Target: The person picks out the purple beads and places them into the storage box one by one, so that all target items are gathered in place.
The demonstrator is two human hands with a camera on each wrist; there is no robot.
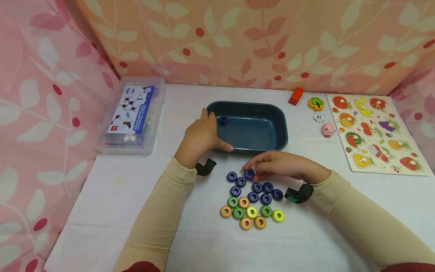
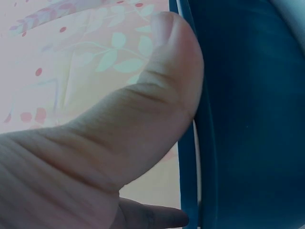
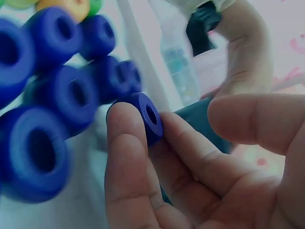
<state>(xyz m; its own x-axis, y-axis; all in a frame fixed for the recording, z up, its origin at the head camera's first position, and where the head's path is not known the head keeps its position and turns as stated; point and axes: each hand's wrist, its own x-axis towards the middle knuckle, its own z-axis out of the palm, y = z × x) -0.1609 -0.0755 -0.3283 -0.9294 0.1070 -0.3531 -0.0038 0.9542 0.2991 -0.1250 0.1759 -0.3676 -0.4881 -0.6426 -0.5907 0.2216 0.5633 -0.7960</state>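
My left hand (image 1: 202,136) holds the left end of a dark teal plastic tub (image 1: 251,130), its thumb against the rim (image 2: 206,167). Inside the tub, close to that hand, lies one dark blue ring (image 1: 220,121). In front of the tub, my right hand (image 1: 282,165) pinches another blue ring (image 3: 143,101) between its fingertips, while the thumb stands apart from it in the right wrist view. Several more blue rings (image 1: 232,191) lie on the white cloth just below that hand. Green, orange and yellow rings (image 1: 278,220) are grouped nearer to me.
A clear plastic case (image 1: 142,145) with a molecule-model label stands at the left. Toward the back right are a red block (image 1: 296,96), a small tree piece (image 1: 316,103), a pink pig figure (image 1: 327,129) and a fruit puzzle board (image 1: 372,134). Patterned curtains (image 1: 238,41) enclose the table.
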